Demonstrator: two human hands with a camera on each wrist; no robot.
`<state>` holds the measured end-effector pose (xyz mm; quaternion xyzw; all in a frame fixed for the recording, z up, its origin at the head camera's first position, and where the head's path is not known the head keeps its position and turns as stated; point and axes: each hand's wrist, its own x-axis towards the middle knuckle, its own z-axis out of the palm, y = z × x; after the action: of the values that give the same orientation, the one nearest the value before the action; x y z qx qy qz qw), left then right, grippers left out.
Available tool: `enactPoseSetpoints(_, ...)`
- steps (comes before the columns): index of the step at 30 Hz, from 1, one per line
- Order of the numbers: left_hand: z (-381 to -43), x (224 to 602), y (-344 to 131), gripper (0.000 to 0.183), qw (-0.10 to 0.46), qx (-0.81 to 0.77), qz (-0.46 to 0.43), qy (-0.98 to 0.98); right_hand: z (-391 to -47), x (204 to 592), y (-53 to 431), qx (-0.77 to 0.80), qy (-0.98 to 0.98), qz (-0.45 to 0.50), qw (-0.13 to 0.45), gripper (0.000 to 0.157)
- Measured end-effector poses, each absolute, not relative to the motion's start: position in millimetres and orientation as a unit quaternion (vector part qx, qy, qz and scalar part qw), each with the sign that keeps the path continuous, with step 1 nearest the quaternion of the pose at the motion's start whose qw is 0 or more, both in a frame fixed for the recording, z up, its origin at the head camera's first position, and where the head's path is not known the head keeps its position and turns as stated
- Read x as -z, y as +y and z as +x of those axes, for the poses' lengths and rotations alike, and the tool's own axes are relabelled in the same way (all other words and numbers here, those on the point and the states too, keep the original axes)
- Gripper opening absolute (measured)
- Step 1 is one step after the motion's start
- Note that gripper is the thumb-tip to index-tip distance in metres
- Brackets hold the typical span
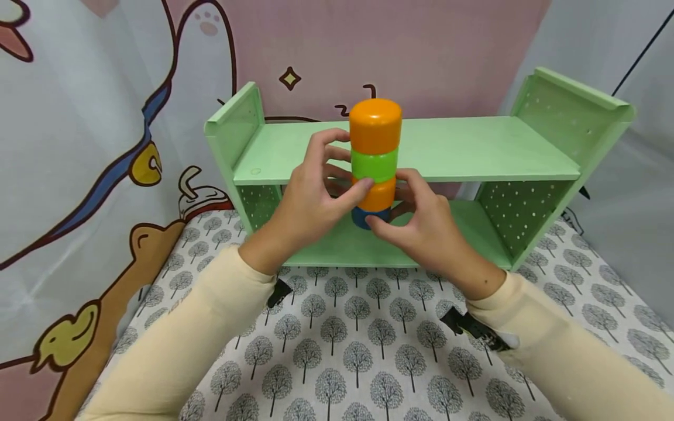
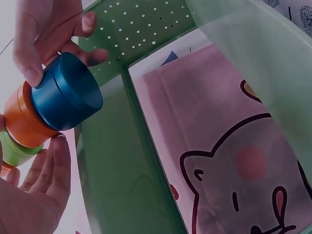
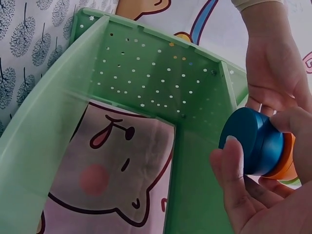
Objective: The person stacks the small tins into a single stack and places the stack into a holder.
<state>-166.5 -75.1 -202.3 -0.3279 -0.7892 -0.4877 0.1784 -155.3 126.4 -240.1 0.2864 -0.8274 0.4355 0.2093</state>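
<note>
A stack of stacking cups is held up in front of the shelf, with an orange cup on top, then a green cup, a second orange cup and a blue cup lowest. My left hand grips the stack from the left, its thumb across the front where green meets the lower orange. From the right, my right hand holds the lower end, thumb on the blue cup and fingers behind. The left wrist view shows the blue cup's hollow mouth facing down, away from the other cups.
Behind the stack stands a light green two-level shelf with raised ends and dotted inner side panels. It stands on a tree-print cloth. A cartoon-printed curtain hangs behind and to the left.
</note>
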Motion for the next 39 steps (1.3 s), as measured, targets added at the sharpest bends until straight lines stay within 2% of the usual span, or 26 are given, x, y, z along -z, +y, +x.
enactPoseSetpoints(21, -179, 193, -75, 0.063, 0.181, 0.495, -0.34, -0.779, -157, 227, 125, -0.448, -0.84, 0.255, 0.17, 0.061)
enactPoseSetpoints(39, -171, 179, -74, 0.063, 0.192, 0.496, -0.342, -0.775, -150, 215, 125, -0.444, -0.838, 0.258, 0.187, 0.061)
